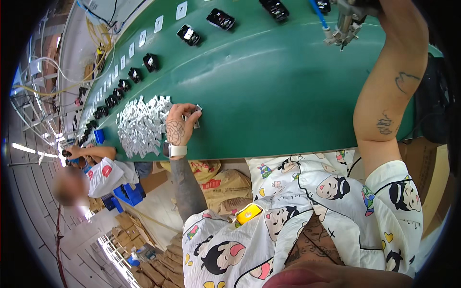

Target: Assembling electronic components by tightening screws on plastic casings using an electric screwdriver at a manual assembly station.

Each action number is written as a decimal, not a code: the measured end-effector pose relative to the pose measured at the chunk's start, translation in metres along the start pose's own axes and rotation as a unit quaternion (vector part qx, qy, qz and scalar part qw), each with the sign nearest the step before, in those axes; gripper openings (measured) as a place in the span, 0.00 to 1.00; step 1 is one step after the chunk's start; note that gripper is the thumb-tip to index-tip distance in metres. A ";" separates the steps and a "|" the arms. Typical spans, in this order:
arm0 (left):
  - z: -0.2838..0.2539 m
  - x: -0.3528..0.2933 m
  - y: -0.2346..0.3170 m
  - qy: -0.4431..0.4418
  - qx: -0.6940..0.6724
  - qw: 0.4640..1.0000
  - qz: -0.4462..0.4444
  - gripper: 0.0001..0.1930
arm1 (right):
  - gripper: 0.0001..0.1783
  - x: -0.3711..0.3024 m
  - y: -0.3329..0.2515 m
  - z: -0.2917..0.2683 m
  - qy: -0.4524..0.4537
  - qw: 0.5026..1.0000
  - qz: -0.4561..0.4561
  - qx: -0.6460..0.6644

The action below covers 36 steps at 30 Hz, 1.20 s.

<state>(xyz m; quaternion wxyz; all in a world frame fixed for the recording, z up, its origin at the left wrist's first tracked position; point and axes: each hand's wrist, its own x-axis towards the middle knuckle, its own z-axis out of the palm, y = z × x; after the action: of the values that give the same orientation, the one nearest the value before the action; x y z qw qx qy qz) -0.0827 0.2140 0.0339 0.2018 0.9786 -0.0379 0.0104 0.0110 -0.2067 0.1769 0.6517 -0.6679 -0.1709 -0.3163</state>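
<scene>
My left hand [178, 126] is closed in a pinch on a small silvery metal piece [198, 109] at the right edge of a heap of similar metal pieces [141, 127] on the green table. At the top right, my right arm reaches up to a metal tool head [343, 29] with a blue hose [319, 13] attached. My right hand [372, 7] is beside this tool, dark and cut off by the frame's edge. Its fingers are hidden, so its grip cannot be made out.
Black housings [189, 35] stand in a curved row along the green table [269, 96], with white cards [158, 24] behind them. A small blue bin [99, 136] lies beyond the heap. Another person [108, 175] works at the left. Brown sacks [225, 192] lie below the table edge.
</scene>
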 end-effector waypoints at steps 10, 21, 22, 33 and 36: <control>0.021 0.097 0.039 0.097 -0.102 0.989 0.051 0.13 | 0.26 0.012 0.003 -0.016 -0.088 0.978 0.033 0.185; 0.030 0.240 0.078 0.049 0.011 0.995 0.087 0.17 | 0.27 0.011 -0.006 -0.016 -0.065 0.988 0.054 0.127; 0.036 0.244 0.073 0.024 0.012 0.998 0.059 0.17 | 0.27 0.011 -0.004 -0.018 -0.061 0.988 0.056 0.127; 0.048 0.247 0.052 0.026 -0.130 0.991 -0.021 0.17 | 0.20 0.012 -0.012 -0.023 -0.079 0.983 0.093 0.134; 0.058 0.250 0.048 0.078 -0.051 0.995 -0.020 0.17 | 0.19 0.015 -0.007 -0.012 -0.040 0.991 0.094 0.086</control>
<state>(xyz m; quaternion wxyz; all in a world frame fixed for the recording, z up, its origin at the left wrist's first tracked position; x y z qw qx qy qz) 0.1635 0.1295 0.0089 0.2542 0.9638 -0.0026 0.0804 0.0153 -0.2207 0.1920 0.7260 -0.6347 -0.1595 -0.2111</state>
